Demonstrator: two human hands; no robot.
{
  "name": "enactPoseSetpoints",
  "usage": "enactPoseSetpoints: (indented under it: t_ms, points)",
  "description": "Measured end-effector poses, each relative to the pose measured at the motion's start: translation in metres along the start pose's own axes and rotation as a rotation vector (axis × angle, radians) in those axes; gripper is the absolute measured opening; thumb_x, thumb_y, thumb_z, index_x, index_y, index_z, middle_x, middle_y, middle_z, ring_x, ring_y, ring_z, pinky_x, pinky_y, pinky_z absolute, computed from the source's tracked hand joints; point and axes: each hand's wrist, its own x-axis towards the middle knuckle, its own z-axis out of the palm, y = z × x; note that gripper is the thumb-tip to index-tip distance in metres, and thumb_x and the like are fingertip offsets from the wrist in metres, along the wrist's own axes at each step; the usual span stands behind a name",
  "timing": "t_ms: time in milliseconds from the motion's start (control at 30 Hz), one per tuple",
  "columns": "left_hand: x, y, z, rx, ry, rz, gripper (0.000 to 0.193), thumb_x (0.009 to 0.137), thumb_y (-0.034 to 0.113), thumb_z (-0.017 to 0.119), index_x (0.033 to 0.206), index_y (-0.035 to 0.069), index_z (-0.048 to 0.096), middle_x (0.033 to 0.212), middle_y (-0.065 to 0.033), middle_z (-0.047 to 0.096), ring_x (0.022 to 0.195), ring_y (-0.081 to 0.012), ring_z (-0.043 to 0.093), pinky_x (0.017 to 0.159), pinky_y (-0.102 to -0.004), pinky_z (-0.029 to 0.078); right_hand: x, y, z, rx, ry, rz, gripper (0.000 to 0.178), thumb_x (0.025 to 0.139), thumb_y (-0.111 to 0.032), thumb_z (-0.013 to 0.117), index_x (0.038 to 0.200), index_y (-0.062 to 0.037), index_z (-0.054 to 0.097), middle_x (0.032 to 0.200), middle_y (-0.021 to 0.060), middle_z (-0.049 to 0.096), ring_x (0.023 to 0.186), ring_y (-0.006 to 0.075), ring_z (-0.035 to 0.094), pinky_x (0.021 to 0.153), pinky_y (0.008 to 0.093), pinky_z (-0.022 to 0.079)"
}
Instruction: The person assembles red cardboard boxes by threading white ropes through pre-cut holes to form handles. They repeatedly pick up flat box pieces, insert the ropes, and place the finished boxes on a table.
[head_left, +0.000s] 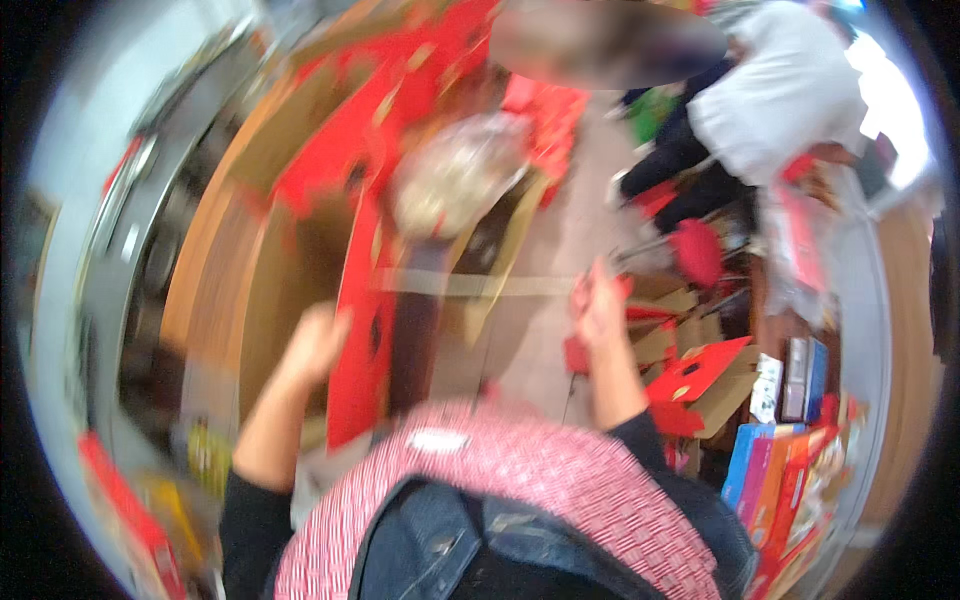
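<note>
My left hand (313, 345) is closed at the edge of a red-and-brown cardboard box (362, 385), its fingertips against the red side. Motion smears the fingers. From the box a strip of clear tape (480, 284) stretches level to the right, over the gap above the floor. At its far end my right hand (600, 305) is closed, with red parts showing around the fingers; their shape is too blurred to name. Beyond the strip, a clear plastic bag with pale contents (455, 180) rests by the box.
More open cardboard boxes (265, 300) line the left. At right lie red cardboard pieces (695, 375), a red round seat (695, 250) and upright colourful boxes (770, 480). A person in a white top (780, 90) bends at the far right. Tiled floor (545, 240) runs between.
</note>
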Motion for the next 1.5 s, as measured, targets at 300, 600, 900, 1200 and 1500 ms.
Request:
enactPoseSetpoints:
  t_ms: [300,600,900,1200,1500]
  points:
    - [-0.037,0.031,0.003,-0.769,-0.196,-0.683,0.038,0.079,0.028,0.047,0.106,0.003,0.055,0.099,-0.0083,0.062,0.088,-0.0166,0.059,0.079,-0.0312,0.046,-0.063,0.117,0.085,-0.371,-0.687,0.377,0.012,0.081,-0.003,0.058,0.091,0.0042,0.057,0.076,0.0105,0.061,0.061,0.0127,0.058,0.054,0.0218,0.047]
    - [-0.044,0.038,0.020,-0.999,-0.105,-0.670,0.038,0.080,0.031,0.047,0.106,0.003,0.053,0.099,-0.0088,0.060,0.085,-0.0181,0.060,0.077,-0.0331,0.047,-0.099,0.177,0.086,-0.447,-0.799,0.446,0.004,0.077,0.002,0.060,0.080,0.0045,0.060,0.069,0.0080,0.062,0.056,0.0122,0.060,0.049,0.0223,0.047]
    - [-0.043,0.031,0.022,-0.951,-0.077,-0.645,0.036,0.081,0.030,0.045,0.103,0.004,0.053,0.095,-0.0074,0.061,0.083,-0.0174,0.059,0.077,-0.0323,0.046,-0.108,0.185,0.085,-0.565,-0.811,0.219,0.005,0.074,-0.001,0.060,0.073,0.0041,0.060,0.067,0.0087,0.062,0.055,0.0137,0.062,0.047,0.0239,0.049]
    - [-0.044,0.035,0.021,-0.854,-0.062,-0.596,0.033,0.081,0.030,0.045,0.096,0.004,0.056,0.091,-0.0056,0.061,0.080,-0.0153,0.058,0.075,-0.0308,0.045,-0.115,0.184,0.084,-0.515,-0.790,0.170,0.005,0.074,-0.001,0.059,0.073,0.0041,0.058,0.066,0.0098,0.062,0.054,0.0134,0.061,0.047,0.0251,0.050]
    - [-0.040,0.017,0.035,-0.859,-0.080,-0.424,0.042,0.085,0.040,0.041,0.093,0.002,0.058,0.083,-0.0073,0.061,0.072,-0.0145,0.057,0.065,-0.0299,0.046,-0.117,0.193,0.085,-0.541,-0.845,0.218,0.003,0.076,0.004,0.054,0.076,0.0021,0.057,0.068,0.0088,0.060,0.057,0.0161,0.061,0.048,0.0276,0.051]
